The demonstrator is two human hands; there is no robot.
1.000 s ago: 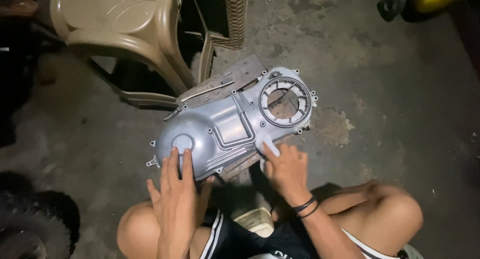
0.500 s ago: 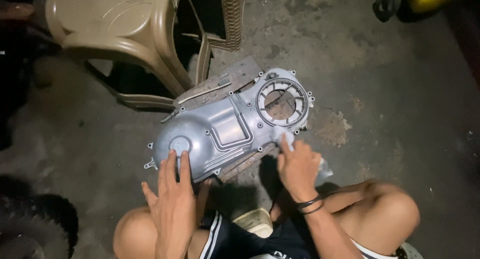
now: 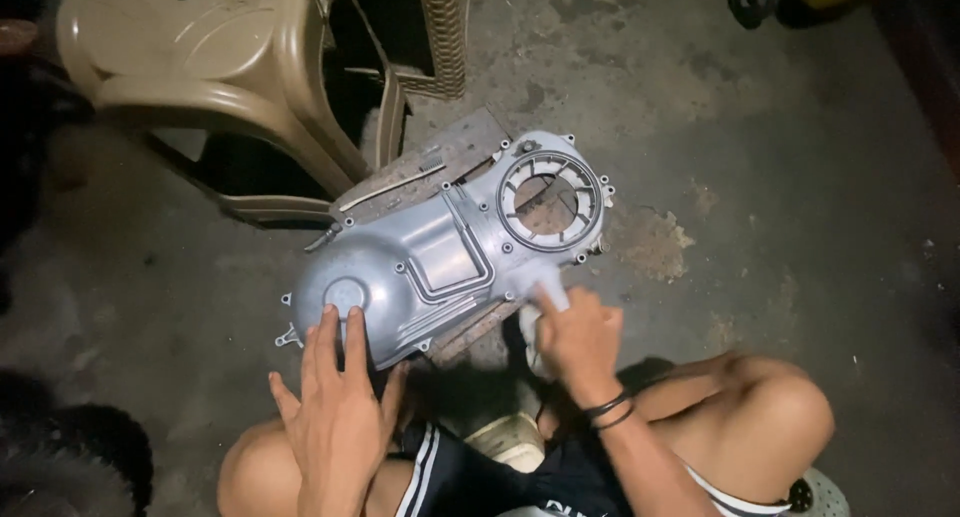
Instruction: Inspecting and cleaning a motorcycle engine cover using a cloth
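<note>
A silver-grey cast metal engine cover (image 3: pixel 440 262) lies on a rusty metal plate (image 3: pixel 440 162) on the concrete floor (image 3: pixel 760 167); its round opening at the far right shows ribs inside. The left hand (image 3: pixel 335 407) presses flat, fingers spread, on the near left end. The right hand (image 3: pixel 575 337) pinches a white cloth (image 3: pixel 535 332) against the near edge. A tan plastic stool (image 3: pixel 200 67) stands far left.
</note>
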